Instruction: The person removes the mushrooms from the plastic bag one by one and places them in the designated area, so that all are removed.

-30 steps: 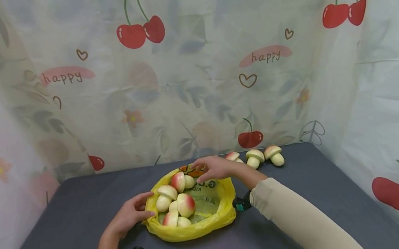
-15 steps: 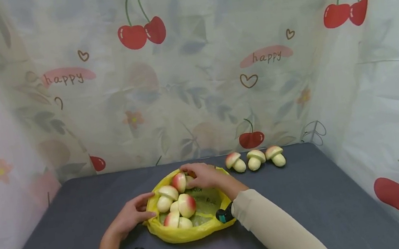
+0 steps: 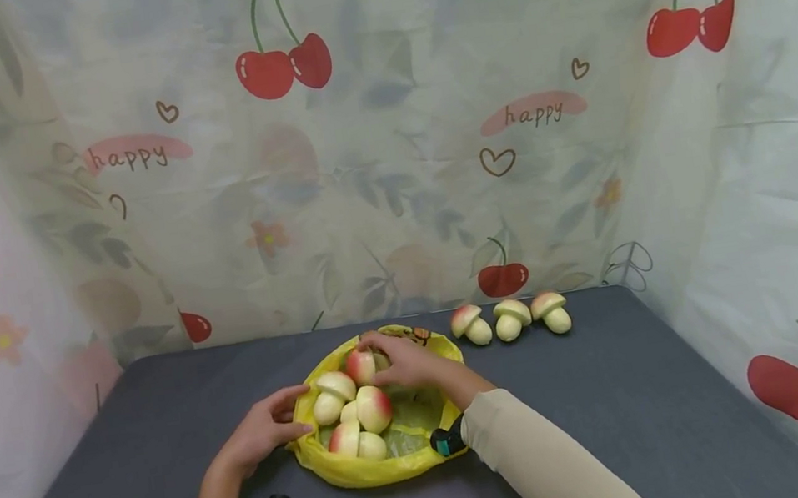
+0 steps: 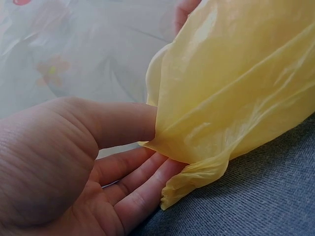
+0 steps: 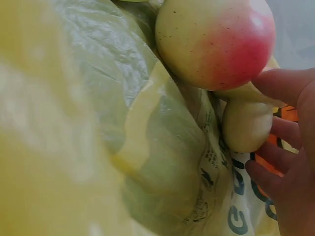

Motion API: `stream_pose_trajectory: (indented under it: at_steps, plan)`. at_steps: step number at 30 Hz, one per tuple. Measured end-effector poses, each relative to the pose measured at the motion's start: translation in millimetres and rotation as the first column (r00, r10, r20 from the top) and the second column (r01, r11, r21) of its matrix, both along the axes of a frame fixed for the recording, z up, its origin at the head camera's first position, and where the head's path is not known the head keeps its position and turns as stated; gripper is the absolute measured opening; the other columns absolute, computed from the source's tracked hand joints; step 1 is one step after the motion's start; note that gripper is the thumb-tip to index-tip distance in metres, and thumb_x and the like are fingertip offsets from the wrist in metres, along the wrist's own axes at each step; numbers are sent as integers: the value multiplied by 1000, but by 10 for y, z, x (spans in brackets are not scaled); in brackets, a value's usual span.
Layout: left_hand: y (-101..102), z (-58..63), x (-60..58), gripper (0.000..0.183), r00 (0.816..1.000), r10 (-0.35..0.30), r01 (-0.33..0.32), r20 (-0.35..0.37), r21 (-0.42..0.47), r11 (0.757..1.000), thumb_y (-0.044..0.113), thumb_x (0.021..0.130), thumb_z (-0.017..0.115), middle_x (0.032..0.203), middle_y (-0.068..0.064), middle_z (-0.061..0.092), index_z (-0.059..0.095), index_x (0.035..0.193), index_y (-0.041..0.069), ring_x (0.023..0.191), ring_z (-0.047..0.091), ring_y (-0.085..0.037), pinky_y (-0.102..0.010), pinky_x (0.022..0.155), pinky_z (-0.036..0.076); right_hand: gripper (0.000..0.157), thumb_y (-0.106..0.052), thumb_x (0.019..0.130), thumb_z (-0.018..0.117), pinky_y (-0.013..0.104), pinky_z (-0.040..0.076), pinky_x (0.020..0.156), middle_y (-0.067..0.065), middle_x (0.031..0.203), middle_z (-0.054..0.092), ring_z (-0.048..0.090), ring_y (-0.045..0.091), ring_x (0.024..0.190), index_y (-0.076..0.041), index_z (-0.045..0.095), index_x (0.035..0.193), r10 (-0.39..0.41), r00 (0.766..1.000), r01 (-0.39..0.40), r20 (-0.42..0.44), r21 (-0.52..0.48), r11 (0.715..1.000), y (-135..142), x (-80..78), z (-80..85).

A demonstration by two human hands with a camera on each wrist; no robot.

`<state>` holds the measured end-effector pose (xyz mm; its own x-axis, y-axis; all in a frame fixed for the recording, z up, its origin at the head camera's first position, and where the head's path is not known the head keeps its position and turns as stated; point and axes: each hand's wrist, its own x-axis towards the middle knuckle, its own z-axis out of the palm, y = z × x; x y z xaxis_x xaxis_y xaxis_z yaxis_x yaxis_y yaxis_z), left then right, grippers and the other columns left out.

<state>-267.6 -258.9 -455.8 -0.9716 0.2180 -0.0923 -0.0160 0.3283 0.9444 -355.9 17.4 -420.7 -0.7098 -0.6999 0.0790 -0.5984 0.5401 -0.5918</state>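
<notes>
A yellow plastic bag (image 3: 379,472) lies with its mouth rolled open, holding several toy mushrooms with cream stems and cream or red-tinged caps. At its left rim my left hand (image 3: 267,426) holds the edge; in the left wrist view the thumb goes behind the yellow film (image 4: 206,98) and the other fingers lie under it. My right hand (image 3: 406,361) reaches inside and grips the rearmost toy mushroom (image 3: 360,366), its fingers behind and thumb in front. The right wrist view shows that mushroom's pale stem (image 5: 246,127) beside the fingers, partly behind a red-tinged cap (image 5: 216,44).
Three more toy mushrooms stand in a row at the table's back edge: a left one (image 3: 471,324), a middle one (image 3: 512,319) and a right one (image 3: 551,313). A cherry-printed curtain (image 3: 387,158) encloses the dark table (image 3: 579,410) behind and on both sides.
My right hand has moved left and down into the bag, from over its back right part to the rearmost mushroom, which it now grips. My left hand stays at the rim.
</notes>
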Motion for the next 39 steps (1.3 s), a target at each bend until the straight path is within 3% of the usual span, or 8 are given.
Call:
stream_pose_trajectory:
  at_steps: [9, 15, 21, 28, 34, 39]
  plan:
    - [-2, -15, -7, 71, 1000, 5, -5, 4, 6, 1000, 13, 86, 75, 134, -25, 51, 40, 146, -1, 110, 59, -31, -39, 80, 53, 50, -16, 96, 64, 42, 42, 98, 8, 143, 46, 48, 28, 126, -18, 41, 140, -39, 997, 41, 64, -46, 998, -5, 33, -63]
    - [-2, -10, -7, 71, 1000, 2, -2, 1, 10, 1000, 13, 86, 75, 134, -25, 51, 39, 146, -1, 110, 58, -31, -39, 80, 53, 60, -11, 94, 64, 35, 45, 82, 11, 133, 55, 58, 25, 104, -21, 38, 147, -77, 997, 76, 18, 50, 996, 19, 52, -101]
    - [0, -14, 1, 70, 1000, 5, -5, 1, 6, 1000, 13, 86, 75, 134, -25, 51, 40, 146, -1, 110, 58, -31, -39, 80, 53, 64, -18, 93, 68, 34, 46, 84, 9, 134, 55, 58, 23, 107, -22, 39, 149, -85, 996, 86, -22, 103, 991, 33, 50, -109]
    - [2, -14, 3, 70, 1000, 0, 0, -21, 3, 1000, 13, 86, 75, 133, -25, 52, 40, 146, -1, 111, 58, -32, -39, 80, 53, 69, -9, 89, 69, 31, 46, 72, 9, 134, 55, 58, 17, 93, -20, 38, 150, -91, 996, 91, -12, 146, 985, 87, 67, -55]
    - [0, -11, 3, 70, 1000, -4, 5, -10, 10, 1000, 14, 86, 75, 133, -24, 52, 41, 146, -1, 110, 59, -32, -39, 80, 52, 72, -10, 87, 72, 31, 46, 74, 7, 138, 52, 58, 18, 95, -19, 38, 150, -96, 995, 94, 3, 150, 984, 179, 103, -9]
    - [-19, -12, 7, 72, 1000, -17, 17, -5, 20, 1000, 15, 86, 75, 132, -25, 52, 39, 146, -1, 111, 58, -33, -39, 81, 52, 72, -17, 87, 74, 33, 47, 82, 3, 139, 51, 56, 22, 110, -20, 38, 150, -113, 994, 113, -7, 132, 985, 282, 106, 33]
